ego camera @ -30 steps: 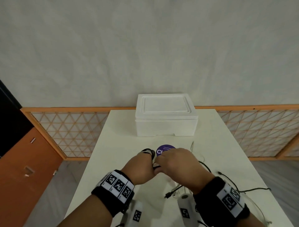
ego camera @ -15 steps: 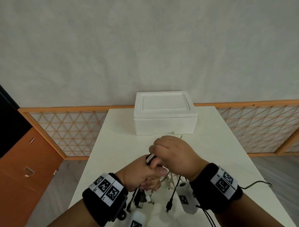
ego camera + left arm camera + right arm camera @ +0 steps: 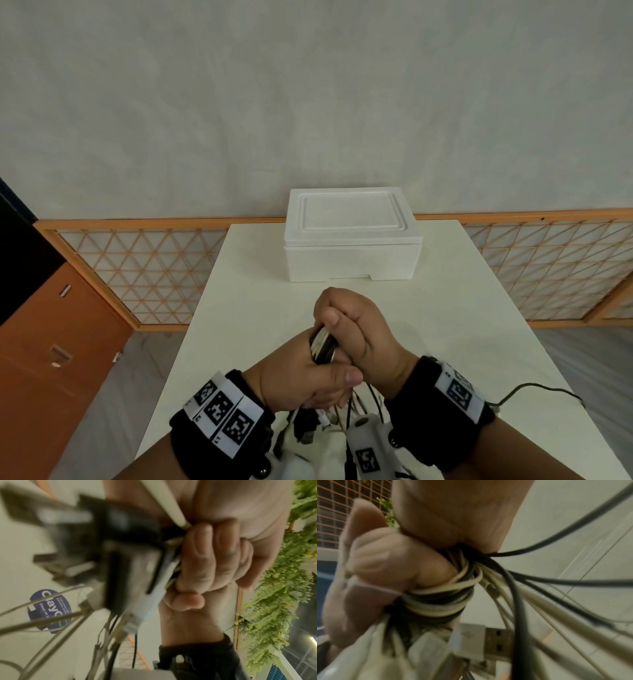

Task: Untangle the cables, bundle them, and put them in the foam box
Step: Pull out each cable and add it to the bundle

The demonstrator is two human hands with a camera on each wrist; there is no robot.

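Note:
A bundle of black and white cables is held up over the near part of the table, with both hands closed round it. My left hand grips it from below, thumb across the front. My right hand wraps over the top. In the right wrist view, coiled turns of cable circle the bundle, and a USB plug hangs below. Blurred plugs dangle by my left fingers. The white foam box stands at the table's far end with its lid on.
Loose cable ends hang under my hands, and one black cable trails to the white table's right edge. A purple round sticker lies on the table. An orange lattice rail runs behind; an orange cabinet stands left.
Both hands have lifted the bundle and drawn it toward me. My right hand has come over its top, and the purple sticker is now hidden in the head view.

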